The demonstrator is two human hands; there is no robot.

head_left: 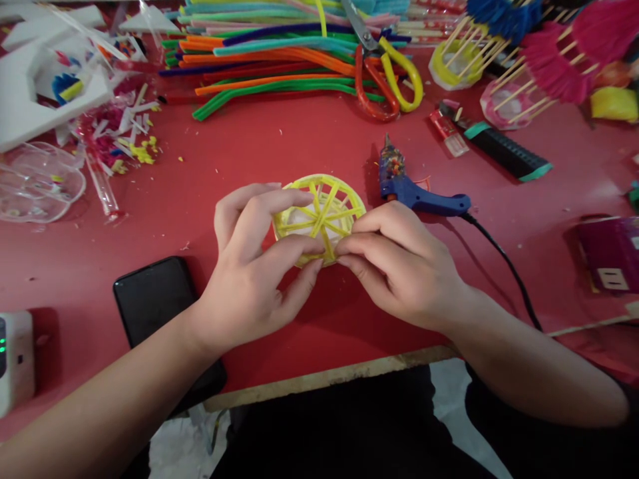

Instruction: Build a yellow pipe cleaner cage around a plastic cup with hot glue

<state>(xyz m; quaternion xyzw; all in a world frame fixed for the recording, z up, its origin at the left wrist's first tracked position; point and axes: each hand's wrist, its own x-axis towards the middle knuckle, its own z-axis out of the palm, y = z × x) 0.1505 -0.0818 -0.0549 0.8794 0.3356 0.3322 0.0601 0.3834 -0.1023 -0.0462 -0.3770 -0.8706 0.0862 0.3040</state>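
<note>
A round basket-like craft piece [319, 216] with yellow pipe-cleaner spokes meeting at its centre stands on the red table between my hands. My left hand [262, 249] curves around its left side, fingertips on the top and the thumb at the near rim. At the near right rim, my right hand [399, 263] has its thumb and fingers pinched against the yellow edge. The fingertips cover part of that rim. A blue glue gun [417, 193] lies just beyond my right hand, its tip pointing away.
A black phone [154, 293] lies by my left forearm. Pipe cleaners [279, 63] and scissors [382, 73] are at the back. A utility knife [509, 150] and stick-and-crepe pieces [504, 106] are at right, foam scraps [124, 133] at left. The table edge [329, 379] is near me.
</note>
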